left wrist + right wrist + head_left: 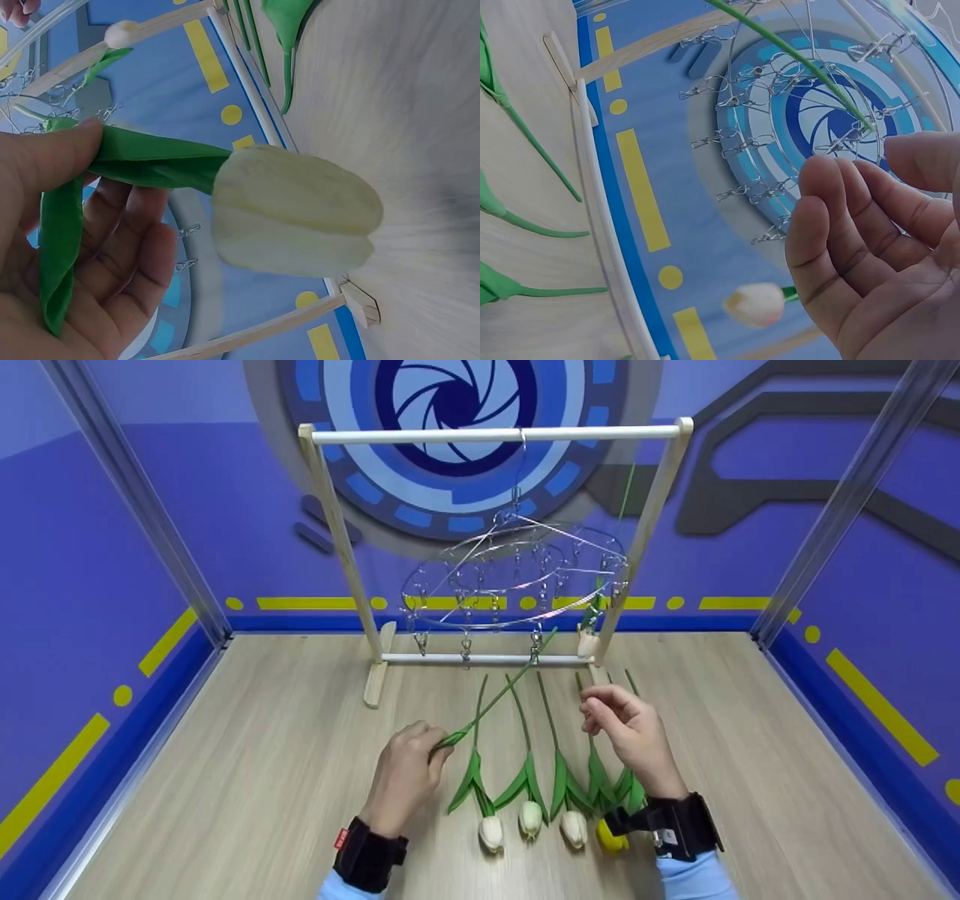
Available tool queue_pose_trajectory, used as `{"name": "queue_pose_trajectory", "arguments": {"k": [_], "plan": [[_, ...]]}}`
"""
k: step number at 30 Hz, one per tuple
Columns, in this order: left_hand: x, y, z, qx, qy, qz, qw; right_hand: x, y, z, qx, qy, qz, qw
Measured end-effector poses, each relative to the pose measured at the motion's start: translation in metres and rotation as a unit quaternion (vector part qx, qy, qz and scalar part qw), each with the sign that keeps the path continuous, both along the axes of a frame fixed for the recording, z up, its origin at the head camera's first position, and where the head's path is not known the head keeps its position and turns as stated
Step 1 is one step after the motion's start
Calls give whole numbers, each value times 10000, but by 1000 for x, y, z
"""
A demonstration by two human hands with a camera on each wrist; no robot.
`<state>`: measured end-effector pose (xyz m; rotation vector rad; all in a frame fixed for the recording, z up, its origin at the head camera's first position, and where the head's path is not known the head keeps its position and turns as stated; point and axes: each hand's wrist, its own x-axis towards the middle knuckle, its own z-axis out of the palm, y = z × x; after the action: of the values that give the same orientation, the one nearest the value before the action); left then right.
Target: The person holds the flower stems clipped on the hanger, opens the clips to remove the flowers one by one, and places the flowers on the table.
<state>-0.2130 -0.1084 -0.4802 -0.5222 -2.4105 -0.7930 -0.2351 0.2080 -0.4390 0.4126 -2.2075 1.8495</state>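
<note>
My left hand pinches an artificial white tulip between thumb and fingers where its leaves meet the stem. Its bare stem slants up to the right, toward a wire clip hanger; the bloom shows only in the left wrist view. To the right, my right hand is raised with loosely bent fingers and holds nothing. Under and between the hands lie several tulips, among them a white tulip and a yellow tulip, partly covered by the right wrist strap. Another pale tulip hangs bloom down from the hanger's right side.
A wooden stand with a white top bar carries the round hanger by its hook. Metal clips dangle around the hanger's rings. Behind the stand rises a blue patterned wall, with side panels left and right.
</note>
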Motion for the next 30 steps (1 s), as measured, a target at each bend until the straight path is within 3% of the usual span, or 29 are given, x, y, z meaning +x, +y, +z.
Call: {"name": "queue_pose_trajectory", "arguments": {"k": [13, 23, 30], "plan": [[-6, -7, -11, -180, -729, 334, 9966, -1, -11, -6, 32, 81, 222, 9997], [-8, -11, -15, 102, -1159, 388, 9924, -1, -16, -8, 80, 55, 259, 9996], [-9, -11, -15, 478, -1576, 235, 9861, -2, -16, -9, 131, -21, 286, 9995]]}}
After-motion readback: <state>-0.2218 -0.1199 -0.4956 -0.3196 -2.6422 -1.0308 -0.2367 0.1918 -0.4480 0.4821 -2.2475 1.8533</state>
